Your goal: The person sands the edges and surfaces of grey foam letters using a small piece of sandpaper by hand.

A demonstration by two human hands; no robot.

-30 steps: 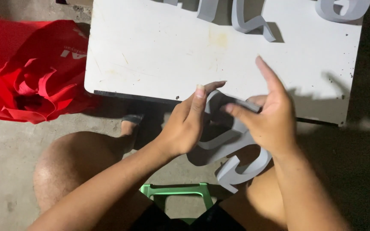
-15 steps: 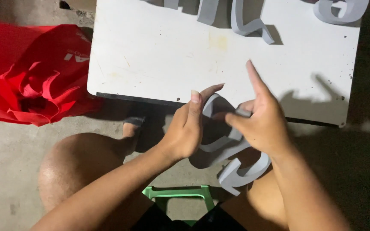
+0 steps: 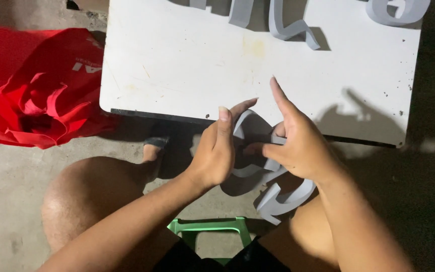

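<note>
Above the green stool (image 3: 212, 226), the left hand (image 3: 215, 151) and right hand (image 3: 303, 148) close their fingers on a curved grey strip letter (image 3: 273, 194), best bent gently with even pressure, before the white counter (image 3: 177, 65) bearing more grey letters (image 3: 288, 25), beside a red bag (image 3: 31, 95).

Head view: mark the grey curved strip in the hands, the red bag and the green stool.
grey curved strip (image 3: 284, 197), head view, lower loop.
red bag (image 3: 36, 100), head view, crumpled middle.
green stool (image 3: 212, 226), head view, top edge.
</note>
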